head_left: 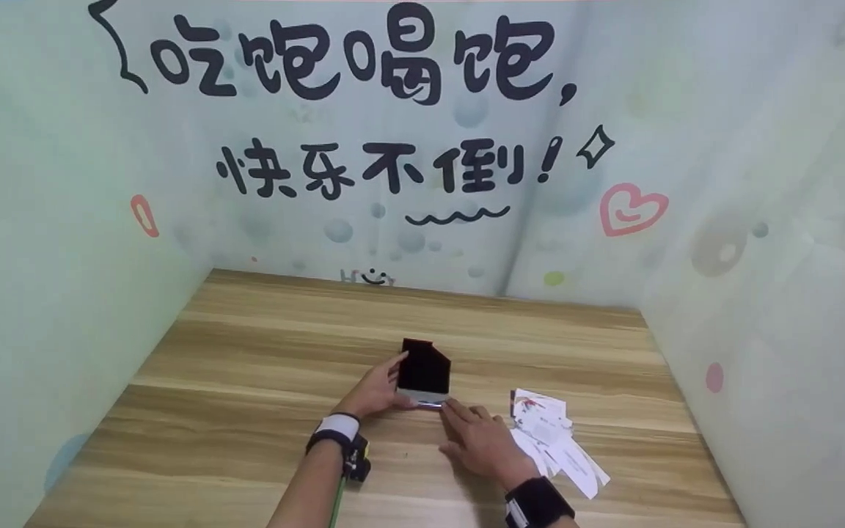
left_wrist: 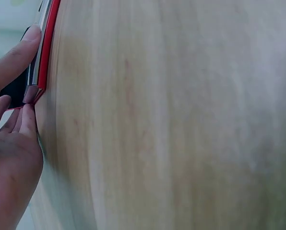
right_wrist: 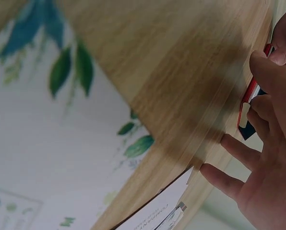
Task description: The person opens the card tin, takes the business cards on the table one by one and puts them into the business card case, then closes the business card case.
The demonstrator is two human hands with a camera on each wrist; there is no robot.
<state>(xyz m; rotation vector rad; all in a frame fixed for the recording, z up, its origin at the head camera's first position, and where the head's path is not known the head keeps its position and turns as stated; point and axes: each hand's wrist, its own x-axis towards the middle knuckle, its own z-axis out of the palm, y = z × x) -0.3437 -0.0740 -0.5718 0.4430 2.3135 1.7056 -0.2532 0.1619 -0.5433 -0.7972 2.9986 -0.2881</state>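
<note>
Head view shows a small case [head_left: 424,368] on the tabletop [head_left: 268,352], its black flap folded open, the left hand [head_left: 375,390] gripping its left side and the right hand [head_left: 483,444] touching its near right corner, fingers extended. Both wrist views bring out its red edge [left_wrist: 48,52]; the right one alone reveals a leaf-printed card [right_wrist: 37,139] — cut off by the frame. Fingers cover part of the case; print on the heaped cards [head_left: 546,431] is too small to read from the head.
</note>
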